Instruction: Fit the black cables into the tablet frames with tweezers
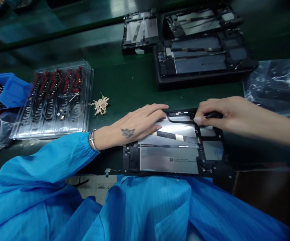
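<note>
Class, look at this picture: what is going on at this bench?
A person in a blue smock works on an opened tablet chassis at the near table edge. The left hand lies flat on its shiny inner plate; the right hand presses a dark part at its top edge. Similar chassis and a stack of clear component trays lie beyond.

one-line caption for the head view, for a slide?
Left hand rests flat on an opened tablet chassis while the right hand presses its top edge; parts tray at left.

Parts tray [52, 100] left of open tablet [172, 157].
</note>
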`<state>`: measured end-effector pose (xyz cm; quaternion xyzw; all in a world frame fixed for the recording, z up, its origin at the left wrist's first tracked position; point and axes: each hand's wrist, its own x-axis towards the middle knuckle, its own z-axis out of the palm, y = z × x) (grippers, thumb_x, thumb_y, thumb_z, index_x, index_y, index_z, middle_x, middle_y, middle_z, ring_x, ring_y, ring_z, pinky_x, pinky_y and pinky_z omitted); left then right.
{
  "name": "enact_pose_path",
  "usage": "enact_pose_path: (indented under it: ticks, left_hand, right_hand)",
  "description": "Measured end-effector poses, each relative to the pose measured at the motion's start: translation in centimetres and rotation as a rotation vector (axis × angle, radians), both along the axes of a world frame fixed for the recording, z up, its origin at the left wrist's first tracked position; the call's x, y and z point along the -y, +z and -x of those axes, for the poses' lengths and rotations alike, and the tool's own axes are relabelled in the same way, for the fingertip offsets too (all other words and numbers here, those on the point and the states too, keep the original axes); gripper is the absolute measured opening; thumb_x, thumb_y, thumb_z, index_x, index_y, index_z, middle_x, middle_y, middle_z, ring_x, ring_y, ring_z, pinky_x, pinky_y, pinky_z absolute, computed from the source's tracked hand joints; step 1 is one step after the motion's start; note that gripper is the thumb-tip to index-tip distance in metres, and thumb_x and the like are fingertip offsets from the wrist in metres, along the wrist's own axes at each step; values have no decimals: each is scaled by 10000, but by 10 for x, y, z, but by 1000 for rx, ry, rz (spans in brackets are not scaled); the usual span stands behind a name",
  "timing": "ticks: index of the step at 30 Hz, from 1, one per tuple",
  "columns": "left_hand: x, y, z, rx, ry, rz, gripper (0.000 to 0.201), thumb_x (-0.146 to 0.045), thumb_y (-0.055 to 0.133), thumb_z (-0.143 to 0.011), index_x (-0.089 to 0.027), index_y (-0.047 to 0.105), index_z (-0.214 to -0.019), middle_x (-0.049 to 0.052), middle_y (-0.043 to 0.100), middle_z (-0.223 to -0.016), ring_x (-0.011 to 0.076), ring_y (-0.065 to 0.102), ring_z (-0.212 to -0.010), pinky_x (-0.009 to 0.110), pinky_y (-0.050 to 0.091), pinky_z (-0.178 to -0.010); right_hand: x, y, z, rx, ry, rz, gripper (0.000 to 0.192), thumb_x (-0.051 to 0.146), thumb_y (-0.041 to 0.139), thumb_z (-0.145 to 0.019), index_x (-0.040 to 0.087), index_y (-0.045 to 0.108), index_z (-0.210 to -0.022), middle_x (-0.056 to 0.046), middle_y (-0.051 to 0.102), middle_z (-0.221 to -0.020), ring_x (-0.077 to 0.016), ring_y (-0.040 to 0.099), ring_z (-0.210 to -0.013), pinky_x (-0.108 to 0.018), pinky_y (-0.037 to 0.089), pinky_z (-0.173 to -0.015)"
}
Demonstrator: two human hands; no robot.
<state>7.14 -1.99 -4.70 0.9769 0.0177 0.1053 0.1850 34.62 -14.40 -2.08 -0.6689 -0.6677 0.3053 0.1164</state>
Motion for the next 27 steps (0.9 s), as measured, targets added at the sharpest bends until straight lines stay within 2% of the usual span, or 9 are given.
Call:
enact_pose_path:
  ticks: [9, 14, 23, 27]
  left_hand:
    - [0, -4, -3, -18, -28, -106, 308, -306, 404, -1124, -102, 577, -1276, 217, 538, -1552, 307, 595, -1370, 470, 576, -1067]
    - [0, -5, -4, -11, -44, -154, 287, -283, 399, -1125, -108, 590, -1248, 194, 549, -1551, 286, 609, -1337, 447, 584, -1060]
    - [-2, -5, -2, 8, -68, -161, 309, -281, 381, -1132, -114, 603, -1267, 177, 556, -1552, 258, 600, -1353, 423, 584, -1086]
    - [-3, -4, -3, 11, -84, -255, 316, -263, 381, -1129, -87, 619, -1239, 180, 585, -1531, 274, 622, -1343, 409, 605, -1070]
  right_hand:
    - [0, -8, -6, 28, 2, -12, 313, 522, 549, -814, 251, 706, -812, -68, 740, -907, -305, 679, -859, -427, 451, -767]
    - [-1, -9, -7, 48, 3, -11, 328, 505, 538, -844, 235, 724, -853, -72, 750, -931, -297, 675, -875, -427, 454, -786]
    - [-3, -2, -2, 61, -34, 41, 392, 547, 516, -790, 220, 729, -836, -87, 748, -903, -311, 676, -856, -450, 455, -769]
    - [-2, -4, -4, 54, -26, 15, 375, 543, 536, -809, 225, 734, -833, -77, 755, -903, -295, 682, -846, -426, 463, -756]
